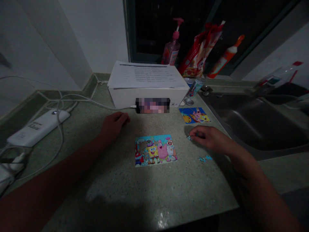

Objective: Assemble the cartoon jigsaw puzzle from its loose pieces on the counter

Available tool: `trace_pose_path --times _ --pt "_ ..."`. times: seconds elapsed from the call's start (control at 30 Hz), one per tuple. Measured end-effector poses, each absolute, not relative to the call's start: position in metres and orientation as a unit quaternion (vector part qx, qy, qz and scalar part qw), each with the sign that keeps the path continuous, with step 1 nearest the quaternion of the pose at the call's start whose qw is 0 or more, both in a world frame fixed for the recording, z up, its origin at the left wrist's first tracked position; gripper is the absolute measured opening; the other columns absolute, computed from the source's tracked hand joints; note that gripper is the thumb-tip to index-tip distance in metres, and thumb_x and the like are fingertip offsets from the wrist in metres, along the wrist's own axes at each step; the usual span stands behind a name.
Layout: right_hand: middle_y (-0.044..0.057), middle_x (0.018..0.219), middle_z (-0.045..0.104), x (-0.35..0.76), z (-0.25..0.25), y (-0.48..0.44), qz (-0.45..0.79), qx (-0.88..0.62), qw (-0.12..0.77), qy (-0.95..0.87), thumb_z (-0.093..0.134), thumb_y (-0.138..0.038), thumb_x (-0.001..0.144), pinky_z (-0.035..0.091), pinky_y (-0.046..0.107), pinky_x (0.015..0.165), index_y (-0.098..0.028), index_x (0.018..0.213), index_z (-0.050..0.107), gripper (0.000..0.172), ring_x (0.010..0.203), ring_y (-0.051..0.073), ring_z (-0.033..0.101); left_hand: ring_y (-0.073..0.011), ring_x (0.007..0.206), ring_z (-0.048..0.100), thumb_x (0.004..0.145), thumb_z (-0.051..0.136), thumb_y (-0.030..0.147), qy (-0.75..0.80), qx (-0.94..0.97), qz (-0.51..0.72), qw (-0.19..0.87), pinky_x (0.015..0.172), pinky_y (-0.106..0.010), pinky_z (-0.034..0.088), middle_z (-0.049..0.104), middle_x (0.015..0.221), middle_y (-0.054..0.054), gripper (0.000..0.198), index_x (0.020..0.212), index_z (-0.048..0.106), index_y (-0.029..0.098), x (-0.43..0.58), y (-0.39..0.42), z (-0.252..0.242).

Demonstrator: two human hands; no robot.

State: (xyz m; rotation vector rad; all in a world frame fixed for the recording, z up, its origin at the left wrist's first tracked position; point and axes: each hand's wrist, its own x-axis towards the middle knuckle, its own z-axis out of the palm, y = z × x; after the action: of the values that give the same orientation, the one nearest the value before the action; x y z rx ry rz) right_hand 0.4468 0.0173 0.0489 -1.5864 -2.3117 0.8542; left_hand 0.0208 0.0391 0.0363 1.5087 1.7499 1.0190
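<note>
A cartoon jigsaw puzzle [155, 150] lies on the speckled green counter [145, 190], with gaps near its top left showing the stone beneath. My left hand [114, 124] rests loosely curled on the counter above the puzzle, holding nothing I can see. My right hand [207, 137] lies to the puzzle's right, its fingertips pinching a small blue puzzle piece [189, 137]. Several more blue pieces [205, 158] lie below that hand. A matching picture card [194, 115] sits beyond it.
A phone [152, 105] with a blurred screen leans on a white box [147, 100] topped by printed papers [147, 75]. A white power strip [38, 127] and cables lie left. A steel sink [253, 122] is right; a pump bottle [172, 45] stands behind.
</note>
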Motion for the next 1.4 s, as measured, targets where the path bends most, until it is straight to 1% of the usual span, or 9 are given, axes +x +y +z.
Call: trace_pose_path --times 0.2,0.33,0.47,0.63,0.87,1.0,1.17,1.3,1.4 --pt "0.001 0.071 0.070 0.446 0.052 0.017 0.284 -0.536 0.097 -0.789 0.069 -0.043 0.092 0.047 0.035 0.063 -0.027 0.095 0.074 0.017 0.062 0.019 0.061 -0.0256 0.077 0.069 0.087 0.058 0.057 0.665 0.563 0.382 0.307 0.074 -0.035 0.053 0.076 0.073 -0.004 0.037 0.072 0.072 0.026 0.020 0.040 0.034" --pt "0.000 0.072 0.071 0.446 0.051 0.017 0.287 -0.533 0.104 -0.789 0.068 -0.044 0.093 0.047 0.035 0.062 -0.028 0.096 0.074 0.017 0.062 0.019 0.062 -0.0253 0.079 0.069 0.087 0.059 0.055 0.656 0.567 0.388 0.312 0.076 -0.036 0.054 0.077 0.077 -0.005 0.035 0.071 0.071 0.026 0.021 0.039 0.035" --pt "0.000 0.073 0.071 0.447 0.049 0.017 0.286 -0.533 0.113 -0.788 0.067 -0.044 0.094 0.048 0.035 0.063 -0.028 0.096 0.074 0.018 0.063 0.019 0.062 -0.0252 0.075 0.067 0.089 0.059 0.053 0.654 0.569 0.390 0.310 0.073 -0.036 0.052 0.073 0.072 -0.004 0.035 0.071 0.071 0.026 0.021 0.038 0.035" --pt "0.001 0.080 0.075 0.449 0.045 0.018 0.293 -0.533 0.124 -0.784 0.067 -0.044 0.093 0.050 0.035 0.067 -0.028 0.099 0.075 0.019 0.069 0.020 0.066 -0.0243 0.072 0.065 0.090 0.058 0.054 0.658 0.575 0.381 0.303 0.070 -0.036 0.050 0.070 0.070 -0.004 0.036 0.071 0.071 0.026 0.020 0.039 0.034" --pt "0.000 0.078 0.074 0.449 0.045 0.019 0.297 -0.530 0.132 -0.783 0.068 -0.044 0.091 0.049 0.034 0.067 -0.027 0.099 0.075 0.019 0.068 0.019 0.064 -0.0251 0.077 0.068 0.088 0.058 0.055 0.658 0.572 0.385 0.303 0.073 -0.036 0.052 0.075 0.074 -0.004 0.036 0.072 0.071 0.026 0.020 0.039 0.035" --pt "-0.001 0.073 0.070 0.448 0.046 0.019 0.304 -0.534 0.134 -0.777 0.069 -0.046 0.091 0.047 0.033 0.063 -0.027 0.099 0.075 0.022 0.064 0.018 0.061 -0.0246 0.078 0.069 0.088 0.059 0.054 0.658 0.567 0.384 0.313 0.074 -0.035 0.052 0.076 0.075 -0.004 0.035 0.073 0.072 0.025 0.021 0.039 0.035" --pt "0.001 0.075 0.069 0.442 0.045 0.019 0.321 -0.536 0.169 -0.762 0.071 -0.049 0.090 0.048 0.035 0.063 -0.027 0.100 0.075 0.024 0.066 0.021 0.062 -0.0240 0.077 0.069 0.087 0.059 0.051 0.662 0.562 0.386 0.310 0.073 -0.034 0.053 0.076 0.074 -0.003 0.033 0.071 0.072 0.026 0.021 0.040 0.035" --pt "0.004 0.081 0.072 0.424 0.044 0.018 0.337 -0.537 0.211 -0.744 0.071 -0.051 0.090 0.050 0.036 0.066 -0.026 0.099 0.075 0.027 0.071 0.022 0.065 -0.0237 0.075 0.068 0.089 0.059 0.049 0.663 0.564 0.384 0.308 0.071 -0.034 0.052 0.074 0.071 -0.003 0.033 0.071 0.072 0.026 0.022 0.040 0.036" --pt "0.004 0.082 0.073 0.403 0.047 0.018 0.351 -0.526 0.223 -0.742 0.071 -0.050 0.090 0.052 0.037 0.068 -0.026 0.098 0.075 0.025 0.073 0.022 0.065 -0.0235 0.076 0.069 0.090 0.059 0.049 0.656 0.567 0.388 0.313 0.072 -0.034 0.053 0.075 0.072 -0.003 0.033 0.070 0.071 0.026 0.021 0.040 0.036"
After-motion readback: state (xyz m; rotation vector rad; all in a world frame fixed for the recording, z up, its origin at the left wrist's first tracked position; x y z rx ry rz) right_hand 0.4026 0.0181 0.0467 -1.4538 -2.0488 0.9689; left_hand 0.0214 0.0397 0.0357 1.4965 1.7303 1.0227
